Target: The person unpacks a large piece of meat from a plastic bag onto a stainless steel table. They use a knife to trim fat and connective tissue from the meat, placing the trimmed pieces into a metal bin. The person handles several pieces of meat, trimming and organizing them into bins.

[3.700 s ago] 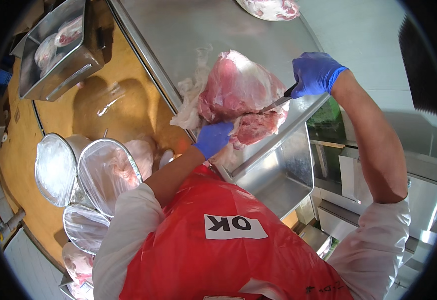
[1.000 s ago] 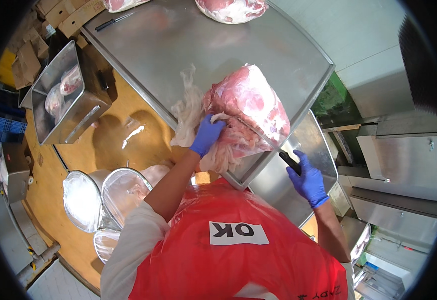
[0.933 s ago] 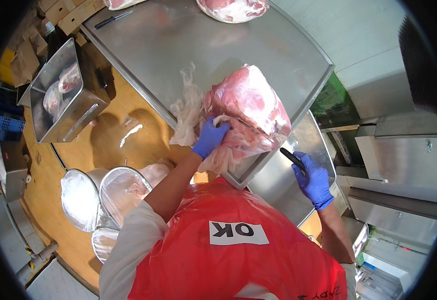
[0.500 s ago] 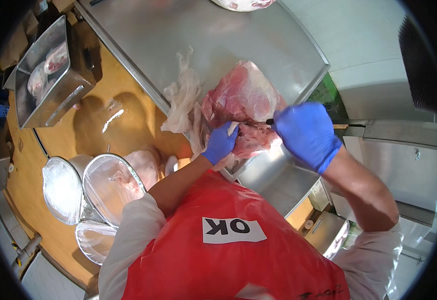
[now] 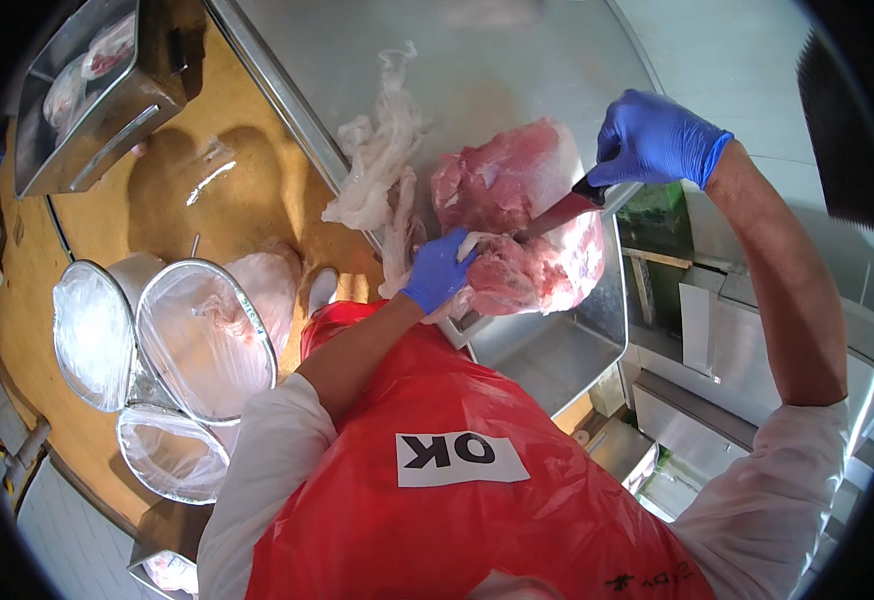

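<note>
I've L hand [image 5: 440, 272] gripping meat [image 5: 492, 185] by near edge of table [image 5: 497, 75], R hand [image 5: 655, 142] clenched round knife [image 5: 563, 212], blade against meat; prob mid-cut, next stroke needs tension

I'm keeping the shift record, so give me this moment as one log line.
left hand: gripping meat | right hand: holding knife, blade against meat | meat: on metal table
</note>
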The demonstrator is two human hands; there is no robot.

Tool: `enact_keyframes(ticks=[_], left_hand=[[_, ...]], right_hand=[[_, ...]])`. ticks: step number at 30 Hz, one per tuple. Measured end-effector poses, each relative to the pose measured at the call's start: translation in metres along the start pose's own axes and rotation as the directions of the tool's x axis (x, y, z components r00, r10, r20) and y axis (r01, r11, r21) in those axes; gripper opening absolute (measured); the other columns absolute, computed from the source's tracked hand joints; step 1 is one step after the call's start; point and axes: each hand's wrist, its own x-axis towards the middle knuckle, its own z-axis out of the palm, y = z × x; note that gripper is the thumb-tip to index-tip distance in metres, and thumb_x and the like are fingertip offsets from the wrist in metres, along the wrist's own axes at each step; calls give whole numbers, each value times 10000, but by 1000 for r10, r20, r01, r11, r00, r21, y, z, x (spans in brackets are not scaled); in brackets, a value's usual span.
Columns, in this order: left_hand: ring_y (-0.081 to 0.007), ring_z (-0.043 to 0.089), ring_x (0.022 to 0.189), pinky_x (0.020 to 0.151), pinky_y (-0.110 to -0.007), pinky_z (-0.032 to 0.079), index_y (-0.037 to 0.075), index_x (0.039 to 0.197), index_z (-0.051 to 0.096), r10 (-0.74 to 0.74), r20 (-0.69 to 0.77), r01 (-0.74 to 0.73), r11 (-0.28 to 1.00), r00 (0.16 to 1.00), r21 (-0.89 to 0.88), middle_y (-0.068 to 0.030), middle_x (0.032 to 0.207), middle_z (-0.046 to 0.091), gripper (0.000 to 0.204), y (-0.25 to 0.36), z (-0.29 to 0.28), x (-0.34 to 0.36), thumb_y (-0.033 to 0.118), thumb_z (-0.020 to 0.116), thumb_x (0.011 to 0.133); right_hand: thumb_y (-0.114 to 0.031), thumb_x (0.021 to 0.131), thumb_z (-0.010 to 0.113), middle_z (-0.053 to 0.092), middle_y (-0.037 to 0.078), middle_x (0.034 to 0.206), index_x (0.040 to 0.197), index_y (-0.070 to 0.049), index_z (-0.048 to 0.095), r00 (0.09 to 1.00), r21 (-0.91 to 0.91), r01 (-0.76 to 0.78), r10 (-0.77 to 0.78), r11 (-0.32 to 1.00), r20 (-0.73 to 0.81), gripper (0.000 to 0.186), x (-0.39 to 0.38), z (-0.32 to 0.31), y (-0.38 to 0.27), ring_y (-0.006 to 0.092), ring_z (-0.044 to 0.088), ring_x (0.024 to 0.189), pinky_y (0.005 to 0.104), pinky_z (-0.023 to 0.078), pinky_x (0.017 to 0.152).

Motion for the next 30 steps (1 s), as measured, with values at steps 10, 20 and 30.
enact_keyframes(ticks=[10,20,30], left_hand=[[-418,653,815,731,-462,512,62,1000,640,-133,59,137,987,989,-82,-212,880,677,179,11,1,31,232,630,944],[-398,667,989,837,-439,526,51,1177,635,-7,148,2,1000,989,28,-215,1061,686,338,-1,-51,42,248,677,905],[-387,657,1096,939,-433,520,34,1350,545,-126,348,19,955,929,297,-235,1149,686,519,-6,-35,34,182,679,870]], right_hand=[[-363,760,792,708,175,788,819,-53,775,966,9,-31,32,999,-257,317,-44,49,24,345,698,772,419,558,730],[-342,825,769,700,164,791,842,-65,755,734,441,-274,482,855,-479,278,-211,122,-32,367,678,725,425,526,645],[-229,894,785,706,59,760,1008,0,758,506,992,25,854,127,-121,257,-230,357,-81,127,604,648,290,496,628]])
